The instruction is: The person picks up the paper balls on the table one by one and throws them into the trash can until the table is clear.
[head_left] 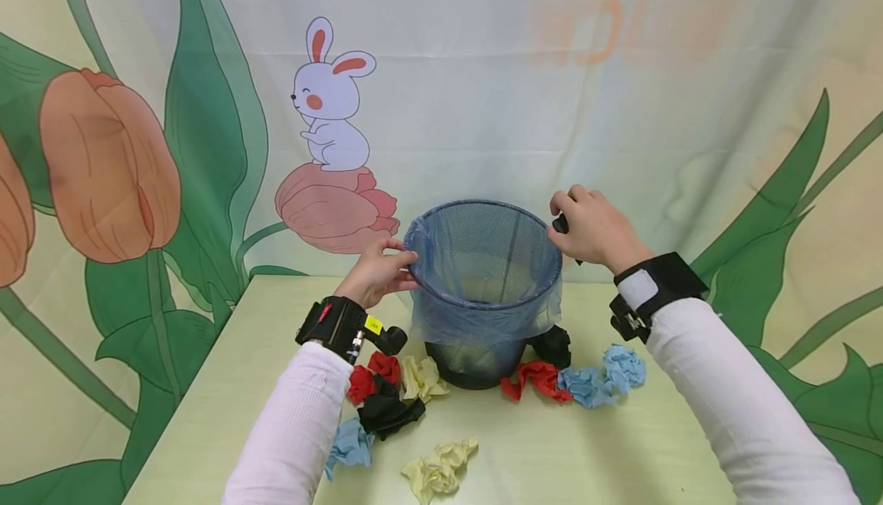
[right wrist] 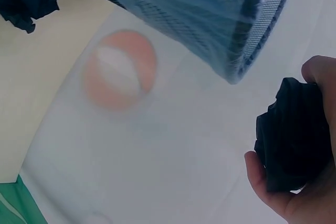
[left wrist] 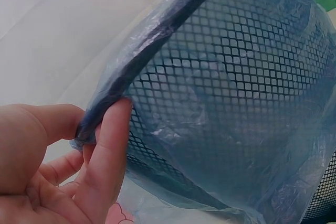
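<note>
A black mesh wastebasket (head_left: pixel 476 371) stands upright on the table, a translucent blue bin liner (head_left: pixel 448 321) folded over its rim. My left hand (head_left: pixel 382 271) pinches the lined rim at the left side; in the left wrist view the thumb and a finger (left wrist: pixel 113 135) close around the edge. Just right of the rim, my right hand (head_left: pixel 596 225) holds a crumpled black paper ball (right wrist: pixel 294 135) in its curled fingers, apart from the basket. From the head view most of that ball is hidden by the hand.
Left of the basket's base lie red (head_left: pixel 385 367), yellow (head_left: pixel 422 378), black (head_left: pixel 389 409) and blue paper balls (head_left: pixel 350 444). Another yellow paper piece (head_left: pixel 441 468) lies in front. At the right are red (head_left: pixel 536 381), blue (head_left: pixel 600 382) and black paper (head_left: pixel 552 345). A printed curtain (head_left: pixel 469 129) hangs behind.
</note>
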`<state>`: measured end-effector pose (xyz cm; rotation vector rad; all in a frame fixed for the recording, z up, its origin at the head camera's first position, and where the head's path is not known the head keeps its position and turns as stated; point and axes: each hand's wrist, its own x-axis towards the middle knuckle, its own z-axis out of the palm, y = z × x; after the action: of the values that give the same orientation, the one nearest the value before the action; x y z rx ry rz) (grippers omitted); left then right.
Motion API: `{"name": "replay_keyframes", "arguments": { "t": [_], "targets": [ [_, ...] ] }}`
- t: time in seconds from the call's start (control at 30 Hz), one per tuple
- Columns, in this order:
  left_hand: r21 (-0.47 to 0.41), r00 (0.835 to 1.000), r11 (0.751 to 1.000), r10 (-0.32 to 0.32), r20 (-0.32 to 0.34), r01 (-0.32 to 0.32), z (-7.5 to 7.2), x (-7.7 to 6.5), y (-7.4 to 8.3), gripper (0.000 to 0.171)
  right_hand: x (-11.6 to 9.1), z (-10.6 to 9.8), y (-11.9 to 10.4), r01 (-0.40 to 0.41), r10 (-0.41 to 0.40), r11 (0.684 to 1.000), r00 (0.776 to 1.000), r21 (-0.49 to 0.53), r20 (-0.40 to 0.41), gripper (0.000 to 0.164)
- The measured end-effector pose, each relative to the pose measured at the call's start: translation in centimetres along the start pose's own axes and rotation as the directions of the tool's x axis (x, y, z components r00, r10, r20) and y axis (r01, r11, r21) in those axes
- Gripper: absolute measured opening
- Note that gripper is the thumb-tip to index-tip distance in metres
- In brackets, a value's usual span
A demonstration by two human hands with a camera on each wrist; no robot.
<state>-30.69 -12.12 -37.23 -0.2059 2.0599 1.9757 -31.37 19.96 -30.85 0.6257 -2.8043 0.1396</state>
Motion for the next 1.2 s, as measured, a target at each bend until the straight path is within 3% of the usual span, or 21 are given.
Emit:
{"name": "replay_keyframes", "arguments": {
  "t": [0.53,1.2],
  "targets": [
    [0.008,1.0,1.0,-0.006,0.001,0.006,-0.2,-0.1,-0.1,0.037,1.2,0.2,-3.0,0.057,-0.057,0.998,0.998,0.016,0.015,0.029],
    [0.001,1.0,1.0,-0.007,0.001,0.007,-0.1,0.1,-0.1,0.038,1.5,0.8,-4.8,0.154,-0.156,0.985,0.988,0.072,0.019,0.054]
  ]
}}
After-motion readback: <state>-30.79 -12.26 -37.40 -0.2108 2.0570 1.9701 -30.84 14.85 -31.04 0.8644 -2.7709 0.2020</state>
